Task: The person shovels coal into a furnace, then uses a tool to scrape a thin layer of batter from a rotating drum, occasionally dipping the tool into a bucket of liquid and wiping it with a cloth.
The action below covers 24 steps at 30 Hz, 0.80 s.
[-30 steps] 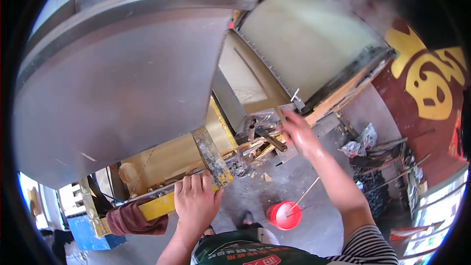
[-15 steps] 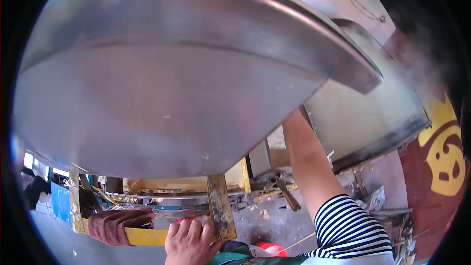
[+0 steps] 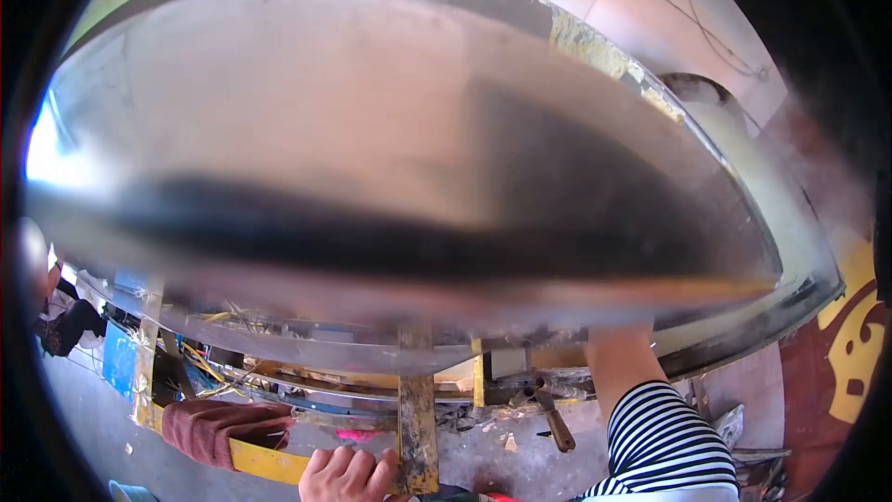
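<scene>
A large shiny metal tray-like panel fills most of the view, tilted, with a dark blurred edge close to the camera. My right forearm reaches up to the panel's lower right side; the right hand is hidden behind it, so its fingers do not show. My left hand is closed around a yellow metal bar at the bottom, beside an upright of worn yellow metal. A brown cloth hangs over the same bar, to the left of that hand.
At right, a long pale vat with a dark rim gives off steam. A wooden-handled tool hangs near the frame. Cables and a blue panel are at left, and part of another person shows at the far left.
The metal panel has tipped, so a different, more mirror-like face shows and its near edge blurs. My right arm is lower and more covered. My left hand stays on the bar.
</scene>
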Each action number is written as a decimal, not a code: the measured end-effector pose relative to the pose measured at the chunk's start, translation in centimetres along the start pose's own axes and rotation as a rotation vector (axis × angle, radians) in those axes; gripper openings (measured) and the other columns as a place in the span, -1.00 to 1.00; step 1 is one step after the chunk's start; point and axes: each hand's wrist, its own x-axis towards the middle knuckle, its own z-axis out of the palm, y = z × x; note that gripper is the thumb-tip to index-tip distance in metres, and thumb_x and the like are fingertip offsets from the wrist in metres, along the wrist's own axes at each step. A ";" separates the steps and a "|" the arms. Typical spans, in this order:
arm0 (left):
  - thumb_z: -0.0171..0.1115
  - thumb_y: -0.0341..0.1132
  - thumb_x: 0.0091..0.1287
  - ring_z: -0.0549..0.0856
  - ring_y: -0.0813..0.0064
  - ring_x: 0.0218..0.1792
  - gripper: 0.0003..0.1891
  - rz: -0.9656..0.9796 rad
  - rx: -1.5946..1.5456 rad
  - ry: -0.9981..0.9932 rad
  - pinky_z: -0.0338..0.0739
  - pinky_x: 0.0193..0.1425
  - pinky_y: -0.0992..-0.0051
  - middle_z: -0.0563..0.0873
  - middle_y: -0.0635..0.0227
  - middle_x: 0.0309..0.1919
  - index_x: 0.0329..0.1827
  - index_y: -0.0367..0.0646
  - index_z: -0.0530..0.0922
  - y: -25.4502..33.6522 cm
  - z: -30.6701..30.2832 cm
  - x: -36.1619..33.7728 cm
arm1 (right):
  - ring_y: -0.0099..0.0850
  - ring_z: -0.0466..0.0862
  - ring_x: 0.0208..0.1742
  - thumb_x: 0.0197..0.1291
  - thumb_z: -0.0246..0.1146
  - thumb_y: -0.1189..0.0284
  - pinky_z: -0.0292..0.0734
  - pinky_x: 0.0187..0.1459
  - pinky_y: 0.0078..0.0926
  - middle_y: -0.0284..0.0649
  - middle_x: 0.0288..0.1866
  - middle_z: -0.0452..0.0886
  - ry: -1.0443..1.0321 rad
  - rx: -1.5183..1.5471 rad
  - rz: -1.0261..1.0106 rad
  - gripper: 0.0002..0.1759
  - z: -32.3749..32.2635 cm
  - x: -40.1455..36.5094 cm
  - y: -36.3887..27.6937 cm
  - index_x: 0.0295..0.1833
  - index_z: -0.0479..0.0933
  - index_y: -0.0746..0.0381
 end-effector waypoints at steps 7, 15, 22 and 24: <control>0.27 -0.01 0.06 0.52 0.29 -0.27 -0.50 -0.021 -0.009 -0.023 0.36 -0.20 0.32 0.54 0.32 -0.31 0.00 -0.09 0.50 0.0 0.1 -0.1 | -0.56 0.33 -0.71 0.36 0.01 0.18 0.22 -0.72 -0.63 -0.42 -0.58 0.37 -0.042 0.063 0.051 -0.70 -0.6 -2.7 -1.2 0.06 0.46 0.06; 0.28 -0.01 0.05 0.53 0.30 -0.25 -0.50 -0.023 -0.038 -0.006 0.37 -0.20 0.33 0.55 0.31 -0.27 0.01 -0.10 0.50 0.1 0.0 0.0 | -0.54 0.33 -0.76 0.36 -0.06 0.11 0.21 -0.73 -0.56 -0.33 -0.70 0.40 -0.035 -0.327 -0.097 -0.56 -2.5 -3.1 -0.1 -0.30 0.50 0.23; 0.28 -0.02 0.05 0.53 0.31 -0.22 -0.49 -0.008 -0.024 0.031 0.38 -0.18 0.32 0.56 0.30 -0.23 0.02 -0.11 0.48 0.1 -0.1 0.0 | -0.54 0.35 -0.77 0.33 -0.04 0.17 0.17 -0.74 -0.55 -0.32 -0.70 0.45 -0.036 -0.242 -0.070 -0.57 -1.6 -4.5 -0.7 -0.44 0.52 0.23; 0.28 -0.03 0.05 0.53 0.31 -0.22 -0.49 -0.014 -0.022 0.028 0.38 -0.18 0.33 0.56 0.31 -0.23 0.02 -0.11 0.48 0.1 -0.2 0.1 | -0.54 0.33 -0.77 0.32 -0.02 0.20 0.15 -0.74 -0.56 -0.33 -0.70 0.45 -0.037 -0.168 -0.063 -0.60 -1.4 -4.2 -0.3 -0.45 0.52 0.21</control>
